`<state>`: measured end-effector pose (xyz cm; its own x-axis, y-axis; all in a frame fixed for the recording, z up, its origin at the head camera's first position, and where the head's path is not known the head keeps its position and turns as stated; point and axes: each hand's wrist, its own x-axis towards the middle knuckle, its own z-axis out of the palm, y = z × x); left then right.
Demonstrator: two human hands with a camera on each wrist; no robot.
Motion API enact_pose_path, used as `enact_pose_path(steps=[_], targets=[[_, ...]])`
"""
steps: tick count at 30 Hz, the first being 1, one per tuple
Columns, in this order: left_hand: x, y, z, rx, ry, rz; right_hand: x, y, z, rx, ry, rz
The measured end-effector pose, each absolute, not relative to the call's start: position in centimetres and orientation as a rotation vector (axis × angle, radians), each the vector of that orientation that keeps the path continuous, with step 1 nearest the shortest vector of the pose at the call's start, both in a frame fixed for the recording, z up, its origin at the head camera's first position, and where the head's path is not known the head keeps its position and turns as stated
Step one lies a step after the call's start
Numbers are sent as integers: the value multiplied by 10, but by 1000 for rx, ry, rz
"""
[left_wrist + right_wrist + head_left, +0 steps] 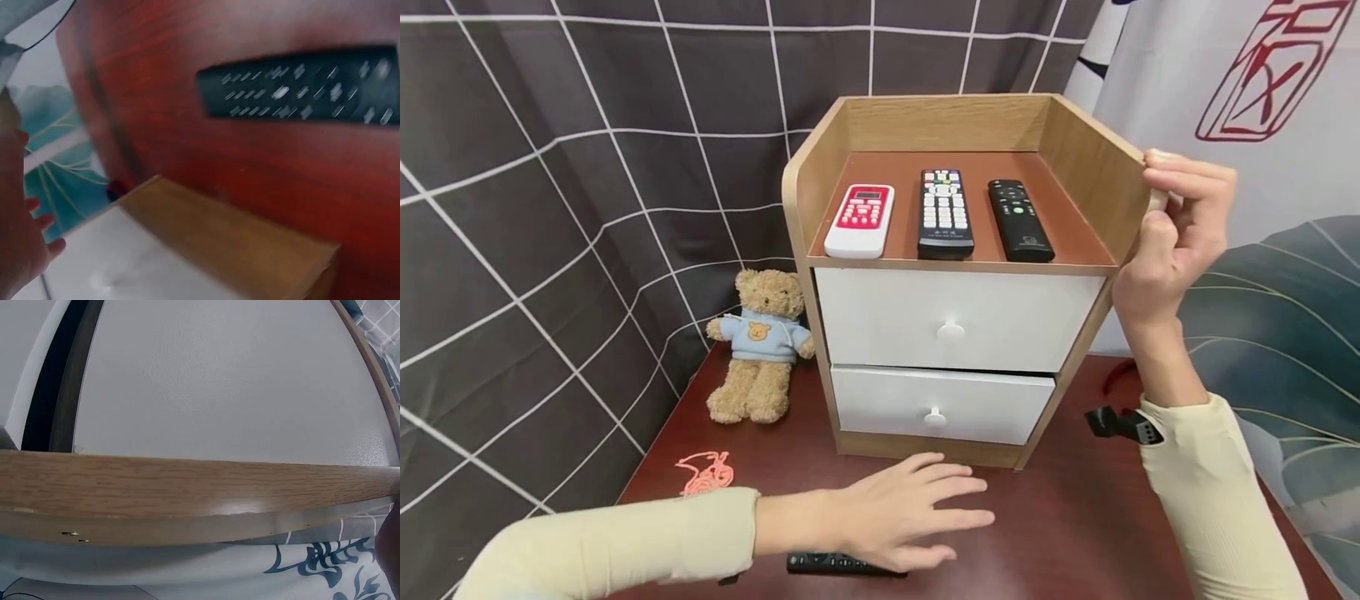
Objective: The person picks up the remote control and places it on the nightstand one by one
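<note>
My right hand (pixel 1180 233) grips the upper edge of the right side panel of a small wooden cabinet (pixel 951 125). In the right wrist view, the cabinet's wooden edge (pixel 187 487) runs close to the camera. My left hand (pixel 902 512) is held with fingers spread in front of the cabinet and holds nothing. Partly hidden below it, a black remote control (pixel 842 564) lies on the table; the left wrist view shows its buttons. The cabinet has a white upper drawer (pixel 887 317) and a white lower drawer (pixel 880 400), with a dark gap between them.
On the cabinet's top lie a white-and-red remote (pixel 861 242), a black remote with white buttons (pixel 946 212) and a plain black remote (pixel 1021 221). A teddy bear (pixel 760 333) sits left of the cabinet. Pink cord (pixel 711 475) lies on the reddish-brown table (pixel 1090 500).
</note>
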<state>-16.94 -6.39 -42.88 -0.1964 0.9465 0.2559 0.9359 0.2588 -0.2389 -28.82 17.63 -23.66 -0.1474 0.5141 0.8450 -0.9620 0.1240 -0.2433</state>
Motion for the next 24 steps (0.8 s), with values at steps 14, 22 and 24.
enact_pose_path(steps=[14,22,24], targets=[[-156,-111,-522,-1591,-2478,-505,-286,175,-233,565,-1012,1422],[-158,-140,-548,-1537,-2487,-434,-284,174,-224,561,-1001,1424],[-160,-147,-551,-1531,-2460,-382,-284,174,-222,564,-1003,1422]])
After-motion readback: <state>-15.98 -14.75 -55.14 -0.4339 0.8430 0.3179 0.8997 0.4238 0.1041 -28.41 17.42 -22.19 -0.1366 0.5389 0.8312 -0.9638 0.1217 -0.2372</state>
